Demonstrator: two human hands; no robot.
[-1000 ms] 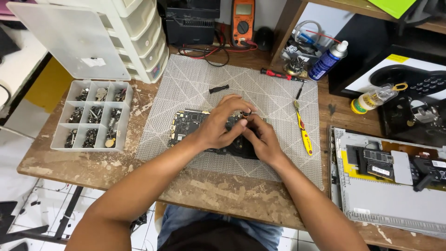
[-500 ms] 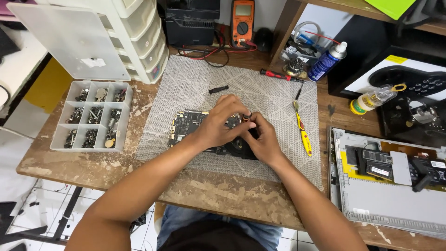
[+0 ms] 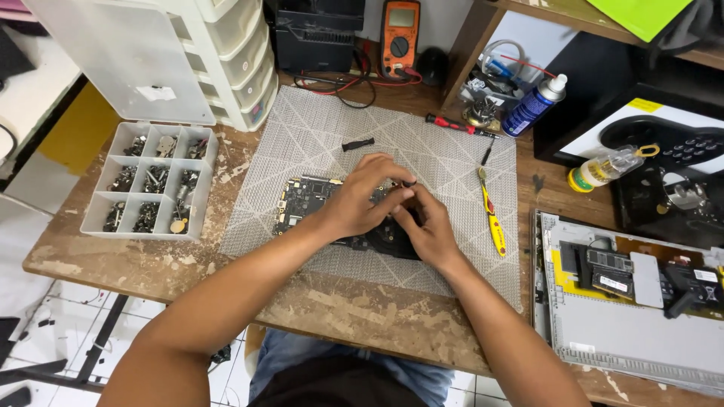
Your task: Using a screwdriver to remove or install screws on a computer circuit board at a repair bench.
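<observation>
A dark rectangular circuit board [image 3: 302,203] is being worked on at the middle of a grey patterned mat [image 3: 317,136], which is lying on a worn wooden worktop [image 3: 362,316]. The board's right part is being covered by both hands, brought together and touching. A small dark part is being pinched by the left hand [image 3: 362,200]; the right hand [image 3: 430,230] is being pressed against the board, fingers curled. A yellow-handled tool [image 3: 494,222] is lying just right of the hands, and a clear compartmented screw tray [image 3: 151,181] well to the left.
</observation>
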